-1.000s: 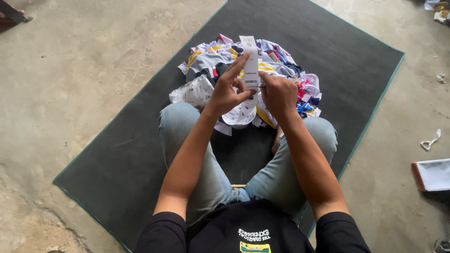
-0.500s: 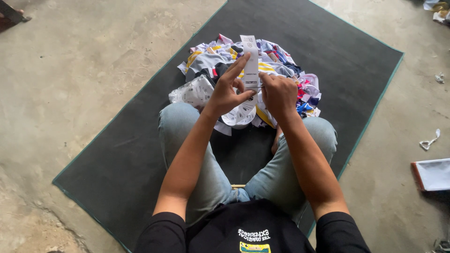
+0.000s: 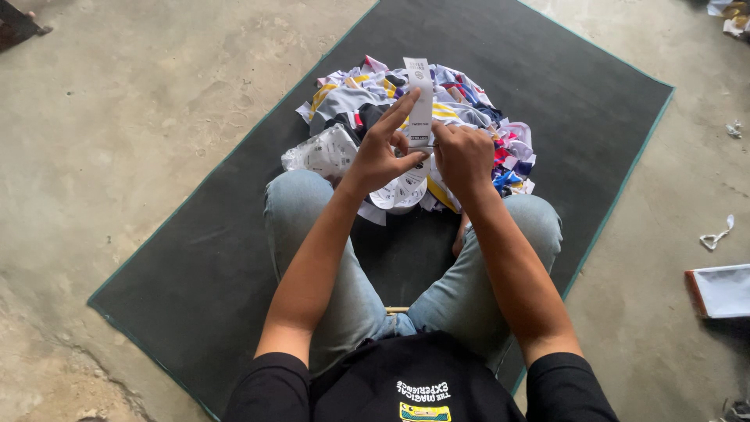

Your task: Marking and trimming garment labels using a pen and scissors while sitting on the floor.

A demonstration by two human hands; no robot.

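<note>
I sit cross-legged on a dark mat (image 3: 195,258) with a heap of coloured printed paper strips (image 3: 351,105) in front of my knees. Both hands are raised over the heap and pinch one narrow white printed strip (image 3: 419,86) that stands upright between them. My left hand (image 3: 383,152) holds its left edge, index finger stretched up along it. My right hand (image 3: 462,156) grips the strip's lower right side with curled fingers. More white strips hang below my hands.
Bare concrete floor (image 3: 117,117) surrounds the mat. A flat white box with a red edge (image 3: 719,291) lies at the right, a crumpled white scrap (image 3: 715,237) near it. Small litter lies at the top right corner (image 3: 730,16).
</note>
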